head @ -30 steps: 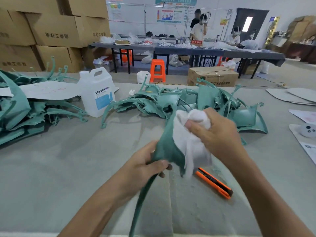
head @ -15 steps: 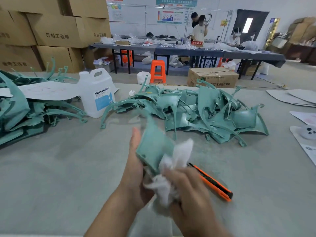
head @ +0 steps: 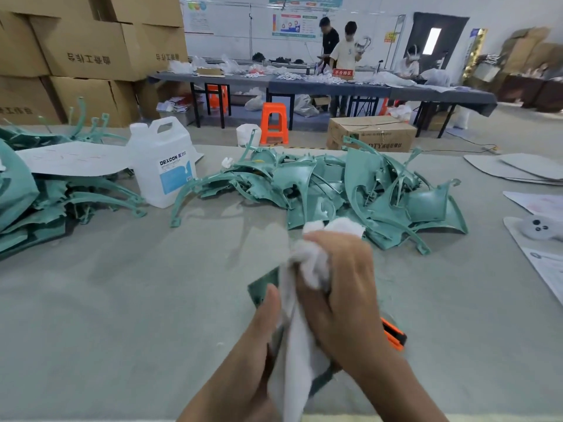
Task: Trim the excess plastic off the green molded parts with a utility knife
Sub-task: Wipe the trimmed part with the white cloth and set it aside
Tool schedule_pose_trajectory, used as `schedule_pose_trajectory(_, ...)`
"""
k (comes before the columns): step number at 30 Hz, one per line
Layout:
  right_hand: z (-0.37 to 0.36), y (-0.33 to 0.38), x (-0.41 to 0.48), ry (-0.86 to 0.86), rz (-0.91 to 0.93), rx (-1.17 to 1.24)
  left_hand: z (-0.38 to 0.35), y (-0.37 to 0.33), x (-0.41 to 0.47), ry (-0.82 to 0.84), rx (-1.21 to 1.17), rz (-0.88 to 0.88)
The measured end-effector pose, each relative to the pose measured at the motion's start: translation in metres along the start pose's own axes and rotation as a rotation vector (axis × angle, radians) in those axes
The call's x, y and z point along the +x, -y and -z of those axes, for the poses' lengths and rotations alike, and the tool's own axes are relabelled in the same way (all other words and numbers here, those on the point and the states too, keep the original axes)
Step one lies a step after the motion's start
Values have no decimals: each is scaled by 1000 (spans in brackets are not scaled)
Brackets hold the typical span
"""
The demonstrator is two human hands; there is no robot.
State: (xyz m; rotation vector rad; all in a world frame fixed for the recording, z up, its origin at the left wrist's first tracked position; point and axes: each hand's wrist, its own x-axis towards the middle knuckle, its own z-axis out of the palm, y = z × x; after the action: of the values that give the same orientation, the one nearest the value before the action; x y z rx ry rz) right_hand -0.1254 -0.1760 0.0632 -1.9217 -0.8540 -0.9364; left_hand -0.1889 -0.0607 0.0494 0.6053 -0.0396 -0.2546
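A green molded part (head: 262, 288) is held upright over the table by my left hand (head: 259, 339), which grips its lower edge; most of the part is hidden. My right hand (head: 338, 287) clutches a white cloth (head: 300, 357) bunched against the part's face, with the cloth hanging down between my wrists. An orange and black utility knife (head: 394, 335) lies on the table just right of my right wrist, mostly hidden by it. Neither hand touches the knife.
A heap of green molded parts (head: 341, 193) lies mid-table, another pile (head: 36, 196) at the left under a grey sheet (head: 73, 161). A white jug (head: 163, 162) stands between them. Papers (head: 545, 269) lie at the right edge. People work at far tables.
My right hand with the cloth has risen from the part's lower end to its upper face. The part now stands more upright and is mostly covered by hand and cloth.
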Motion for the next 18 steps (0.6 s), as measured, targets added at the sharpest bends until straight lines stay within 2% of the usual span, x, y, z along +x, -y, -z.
schedule_pose_trajectory(2, 2, -9, 11, -53, -79, 28, 3, 2, -1, -56, 30, 22)
schedule_pose_trajectory(4, 1, -13, 15, -31, -222, 51, 9, 4, -1, -143, 101, 35)
schedule_pose_trajectory(7, 2, -28, 12, 37, -463, 115, 15, -1, -3, -298, 123, -76)
schedule_pose_trajectory(10, 9, -48, 18, -13, -597, 154, 23, -10, -13, -291, 188, -120)
schedule_pose_trajectory(13, 13, -58, 25, -138, -646, 196, 30, -14, -19, -272, 251, -154)
schedule_pose_trajectory(16, 22, -65, 37, -402, -735, 286, 36, -21, -21, -308, 260, -246)
schedule_pose_trajectory(18, 26, -58, 40, -463, -713, 341, 38, -24, -20, -309, 327, -303)
